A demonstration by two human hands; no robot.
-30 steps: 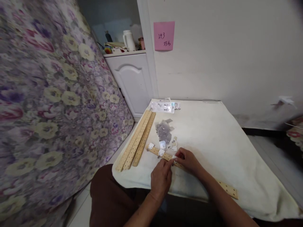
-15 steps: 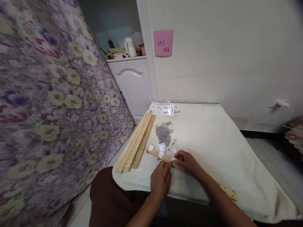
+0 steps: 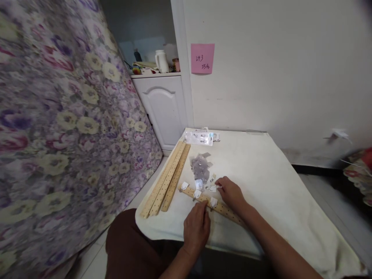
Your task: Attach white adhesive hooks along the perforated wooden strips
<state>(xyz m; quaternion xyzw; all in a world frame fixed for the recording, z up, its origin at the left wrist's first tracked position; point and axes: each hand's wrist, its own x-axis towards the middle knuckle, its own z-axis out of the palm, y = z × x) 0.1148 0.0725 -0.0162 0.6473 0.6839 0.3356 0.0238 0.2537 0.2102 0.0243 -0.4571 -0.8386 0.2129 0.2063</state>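
A perforated wooden strip point(image 3: 225, 211) lies slantwise across the near part of the table. My left hand point(image 3: 197, 224) is closed, with its fingertips gripping the strip's near edge. Several white tags with small metal clasps sit along it, one of them a white tag point(image 3: 213, 202) just right of my left fingertips. Above the strip, my right hand point(image 3: 231, 192) pinches at the edge of a small white tag point(image 3: 212, 188) in a loose group. The exact hold is partly hidden by the fingers. A heap of small clear plastic bags point(image 3: 200, 168) lies beyond.
Several long perforated wooden strips point(image 3: 165, 178) lie side by side along the table's left edge. Clear packaging point(image 3: 198, 138) rests at the far left corner. Floral cloth point(image 3: 72, 135) hangs at the left, and a wall point(image 3: 261, 77) stands behind the cloth-covered table.
My right hand has let go of the tag on the strip and moved up to the loose tags. My left hand stays at the strip's edge. The view has shifted slightly.
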